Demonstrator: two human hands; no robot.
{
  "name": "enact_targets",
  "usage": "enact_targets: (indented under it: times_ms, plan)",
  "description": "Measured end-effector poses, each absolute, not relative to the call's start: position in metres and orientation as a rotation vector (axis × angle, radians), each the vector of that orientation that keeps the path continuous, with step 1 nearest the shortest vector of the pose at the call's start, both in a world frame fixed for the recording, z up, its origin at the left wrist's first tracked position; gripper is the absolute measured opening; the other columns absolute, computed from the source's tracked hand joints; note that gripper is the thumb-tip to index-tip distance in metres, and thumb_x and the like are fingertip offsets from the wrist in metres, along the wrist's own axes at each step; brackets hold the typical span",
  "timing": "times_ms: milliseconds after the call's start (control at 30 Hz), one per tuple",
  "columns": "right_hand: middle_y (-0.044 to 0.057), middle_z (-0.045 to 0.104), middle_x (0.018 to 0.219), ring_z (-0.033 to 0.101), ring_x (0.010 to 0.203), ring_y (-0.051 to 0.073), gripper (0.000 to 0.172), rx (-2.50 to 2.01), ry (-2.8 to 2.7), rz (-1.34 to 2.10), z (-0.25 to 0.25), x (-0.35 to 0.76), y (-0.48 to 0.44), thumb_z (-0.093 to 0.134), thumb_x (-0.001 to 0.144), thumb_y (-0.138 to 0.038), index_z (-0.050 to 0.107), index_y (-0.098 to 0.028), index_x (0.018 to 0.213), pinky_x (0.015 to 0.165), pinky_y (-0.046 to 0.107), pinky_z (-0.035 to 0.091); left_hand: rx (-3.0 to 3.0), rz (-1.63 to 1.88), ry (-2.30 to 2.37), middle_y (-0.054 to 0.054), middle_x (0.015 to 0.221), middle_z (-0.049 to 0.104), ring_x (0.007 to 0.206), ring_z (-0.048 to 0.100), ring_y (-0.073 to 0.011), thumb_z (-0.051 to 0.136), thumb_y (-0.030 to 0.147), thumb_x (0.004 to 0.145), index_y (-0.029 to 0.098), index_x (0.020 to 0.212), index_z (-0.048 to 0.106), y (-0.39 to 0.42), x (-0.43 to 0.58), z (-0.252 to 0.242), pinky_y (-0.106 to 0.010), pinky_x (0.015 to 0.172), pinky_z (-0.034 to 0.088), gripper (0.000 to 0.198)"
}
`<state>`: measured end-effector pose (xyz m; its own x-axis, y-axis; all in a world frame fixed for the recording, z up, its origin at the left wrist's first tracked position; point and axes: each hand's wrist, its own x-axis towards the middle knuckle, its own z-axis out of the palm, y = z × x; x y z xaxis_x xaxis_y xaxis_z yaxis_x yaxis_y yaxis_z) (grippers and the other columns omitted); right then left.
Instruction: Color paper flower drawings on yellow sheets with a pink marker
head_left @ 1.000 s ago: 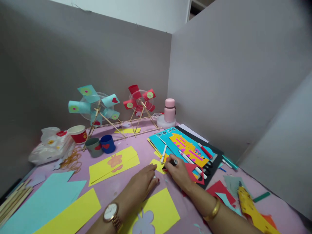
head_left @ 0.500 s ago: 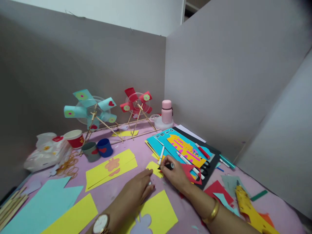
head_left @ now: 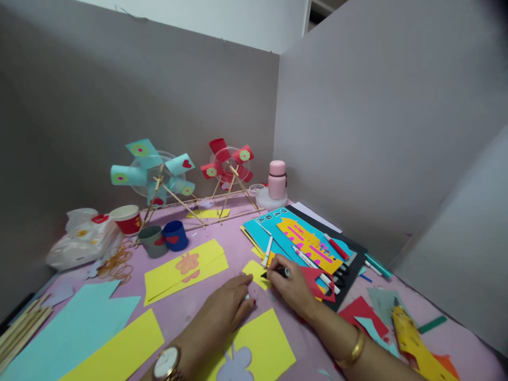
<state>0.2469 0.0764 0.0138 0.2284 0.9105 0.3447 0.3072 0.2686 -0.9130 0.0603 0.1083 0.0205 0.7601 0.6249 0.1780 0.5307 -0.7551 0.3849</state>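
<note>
A black marker (head_left: pixel 282 271) is held in my right hand (head_left: pixel 291 288), its tip over a small yellow paper piece (head_left: pixel 257 273). My left hand (head_left: pixel 230 302) rests with its fingertips on that piece's left edge; its thumb is apart from the other fingers, and a small pale item shows by them, too small to name. Below lies a yellow sheet (head_left: pixel 273 344) with a lilac flower cutout (head_left: pixel 237 366). Another yellow paper (head_left: pixel 162 283) bearing an orange flower is to the left. A white marker (head_left: pixel 268 251) lies just beyond my right hand.
Two paper pinwheels (head_left: pixel 159 172) on stick frames, a pink bottle (head_left: pixel 277 180) and cups (head_left: pixel 127 218) stand at the back. A blue artwork (head_left: pixel 264 230), markers and red scraps (head_left: pixel 363 316) lie right. Blue paper (head_left: pixel 79 323) and wooden sticks (head_left: pixel 24 330) lie left.
The whole view has shifted slightly, so things appear a little further right. Both hands keep nearly the same place at the small yellow piece, and the marker stays in my right hand.
</note>
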Motion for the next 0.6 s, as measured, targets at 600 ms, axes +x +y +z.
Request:
enact_targets:
  times_ms: [600]
  plan:
    - [-0.005,0.048,0.057,0.049,0.054,0.013,0.011,-1.173,-1.020,0.532,0.034,0.242,0.061,0.054,0.077,-0.025,0.048,-0.022,0.068,0.053,0.024,0.041,2.389,0.588,1.110,0.000,0.073,0.061,0.067,0.059,-0.0168,0.024,0.043,0.096,0.025,0.080,0.049,0.082,0.024,0.038,-0.026,0.063,0.050,0.035]
